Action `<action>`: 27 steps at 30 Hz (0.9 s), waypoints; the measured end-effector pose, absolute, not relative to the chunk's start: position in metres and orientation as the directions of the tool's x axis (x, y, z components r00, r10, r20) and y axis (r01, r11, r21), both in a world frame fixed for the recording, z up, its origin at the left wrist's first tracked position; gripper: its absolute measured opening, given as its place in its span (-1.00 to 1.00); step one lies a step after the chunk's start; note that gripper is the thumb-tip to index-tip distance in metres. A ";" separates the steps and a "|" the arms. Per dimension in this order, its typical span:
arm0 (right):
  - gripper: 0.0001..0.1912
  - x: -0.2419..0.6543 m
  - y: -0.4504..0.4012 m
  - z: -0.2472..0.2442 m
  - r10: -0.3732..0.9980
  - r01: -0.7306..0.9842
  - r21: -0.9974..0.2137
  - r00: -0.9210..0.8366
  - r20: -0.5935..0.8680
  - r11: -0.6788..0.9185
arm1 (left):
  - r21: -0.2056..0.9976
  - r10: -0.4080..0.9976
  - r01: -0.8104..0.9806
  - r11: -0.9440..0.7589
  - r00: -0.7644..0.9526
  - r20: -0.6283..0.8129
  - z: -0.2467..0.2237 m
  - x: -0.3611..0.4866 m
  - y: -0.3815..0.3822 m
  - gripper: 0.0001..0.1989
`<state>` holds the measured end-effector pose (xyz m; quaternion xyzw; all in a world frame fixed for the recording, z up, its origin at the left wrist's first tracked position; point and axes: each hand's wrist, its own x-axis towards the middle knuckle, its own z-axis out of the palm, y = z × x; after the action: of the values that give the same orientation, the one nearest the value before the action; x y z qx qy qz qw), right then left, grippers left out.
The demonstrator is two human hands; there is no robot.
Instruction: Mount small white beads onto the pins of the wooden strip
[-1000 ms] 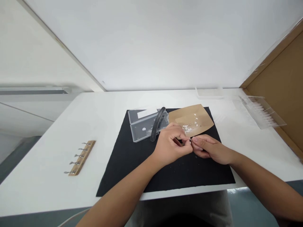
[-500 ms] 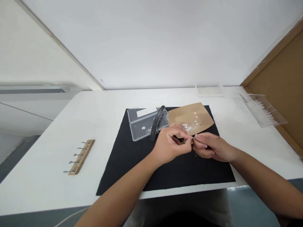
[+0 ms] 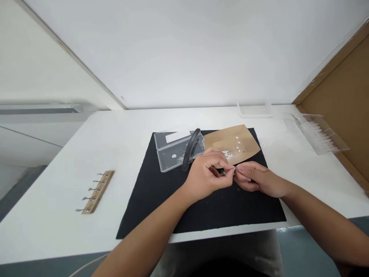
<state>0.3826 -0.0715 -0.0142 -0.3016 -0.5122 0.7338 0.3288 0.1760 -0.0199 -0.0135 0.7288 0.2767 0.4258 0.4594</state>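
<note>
Small shiny piece [image 3: 235,168] pinched between both hands

On the left, well apart from the hands, a wooden strip [image 3: 98,191] with metal pegs lies on the white table [image 3: 121,138]. Next comes a black mat [image 3: 150,192], bearing an open clear box [image 3: 168,159] and a dark curved bar [image 3: 190,150] laid over the box's right part.

Right of the bar, the left hand [image 3: 209,173] pinches the piece by thumb and forefinger; a glint of metal beneath its fingers is too hidden to name. For work this fine, a light, steady pinch seems best, one hand firm while the other makes small moves, low over the dark mat so a dropped bit shows up.

The piece sits at the meeting fingertips, near side of the brown paper [image 3: 221,140] and its white flakes [image 3: 227,155]. From the right, the right hand [image 3: 258,177] grasps it between thumb and bent fingers. Farther right, a clear tray [image 3: 323,134] lies on the table.
</note>
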 end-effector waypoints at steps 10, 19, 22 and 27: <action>-0.51 0.385 -0.069 -0.011 0.864 0.249 -0.958 -0.504 -0.001 0.144 | 0.708 0.615 -0.018 -0.706 0.481 0.625 -0.016 0.175 -0.010 -0.91; -0.60 0.385 -0.067 -0.024 0.836 0.486 -0.692 -0.428 0.343 0.533 | 0.835 0.708 -0.054 -0.547 0.503 0.496 -0.013 0.173 -0.015 -0.91; -0.66 0.386 -0.066 -0.027 0.778 0.588 -0.511 -0.431 0.458 0.627 | 0.880 0.739 -0.075 -0.470 0.512 0.438 -0.013 0.173 -0.016 -0.92; -0.74 0.389 -0.067 -0.030 0.690 0.646 -0.328 -0.446 0.571 0.689 | 0.930 0.770 -0.110 -0.350 0.532 0.352 -0.009 0.175 -0.018 -0.96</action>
<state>0.3888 -0.0665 -0.0300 -0.3932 -0.8496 0.0310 0.3502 0.1746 -0.0178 -0.0090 0.7040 0.2344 0.4232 0.5199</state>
